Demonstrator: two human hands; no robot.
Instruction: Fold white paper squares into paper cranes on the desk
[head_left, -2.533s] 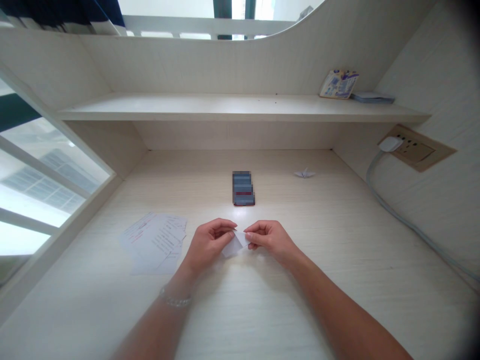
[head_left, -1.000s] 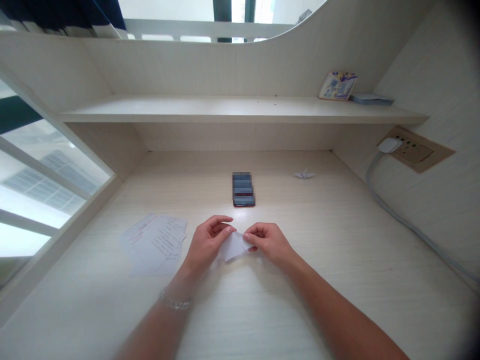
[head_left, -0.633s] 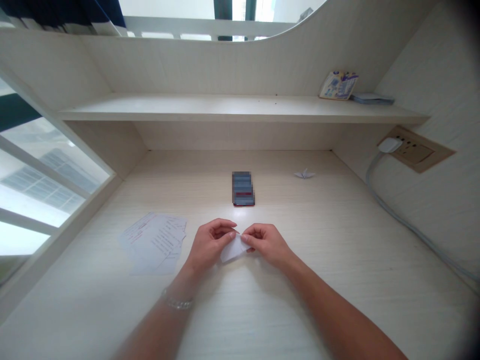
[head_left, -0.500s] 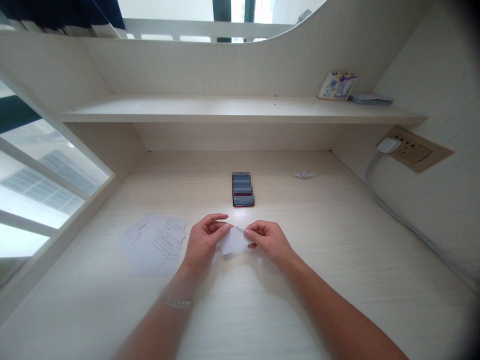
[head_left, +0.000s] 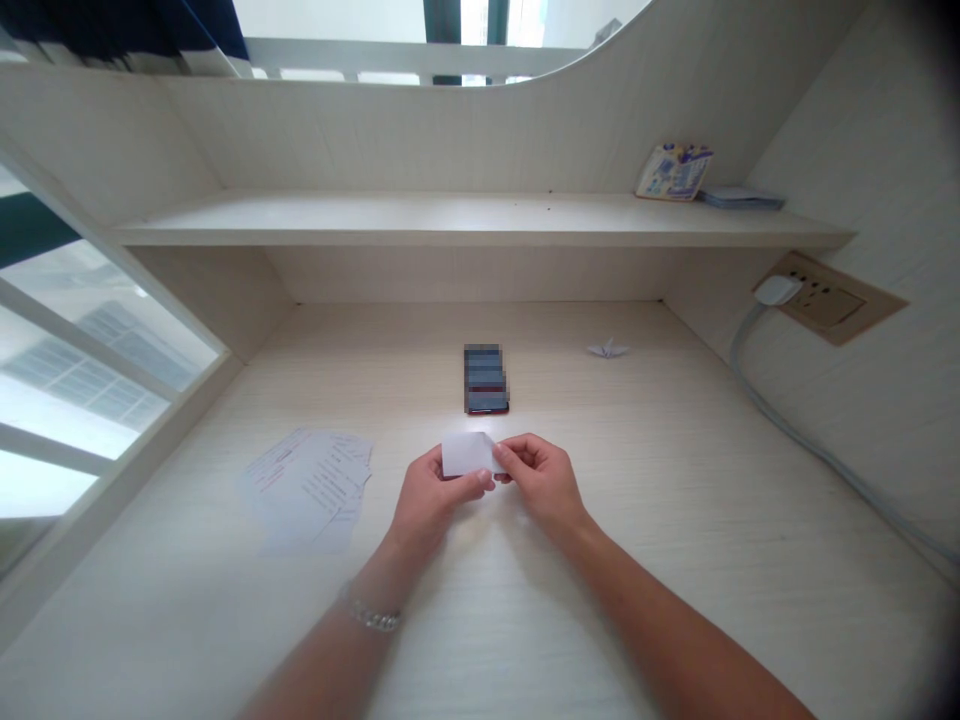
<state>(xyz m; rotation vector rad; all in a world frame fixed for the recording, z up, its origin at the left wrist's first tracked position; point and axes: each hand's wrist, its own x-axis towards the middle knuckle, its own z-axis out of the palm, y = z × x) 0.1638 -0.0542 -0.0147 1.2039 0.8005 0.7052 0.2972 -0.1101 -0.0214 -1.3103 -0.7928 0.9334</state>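
Note:
A small folded piece of white paper (head_left: 466, 453) is held up between both hands, a little above the desk. My left hand (head_left: 433, 495) has its thumb along the paper's lower edge, with the fingers mostly hidden behind it. My right hand (head_left: 541, 476) pinches the paper's right corner between thumb and fingers. Just beyond the paper lies a phone (head_left: 486, 380), its screen blurred out. Farther back on the right sits a small white folded-paper crane (head_left: 607, 349).
Written-on sheets of paper (head_left: 311, 490) lie left of my hands. A shelf (head_left: 420, 215) spans the back, bearing a colourful packet (head_left: 673, 172) and a thin grey-blue stack (head_left: 741, 198). A white plug (head_left: 778, 290) with a grey cable (head_left: 795, 425) sits in the right wall socket (head_left: 840, 300).
The paper has been turned, so a flat, wider face now shows. My left hand has shifted right and its thumb has moved to the paper's lower edge. My right hand still pinches the right side.

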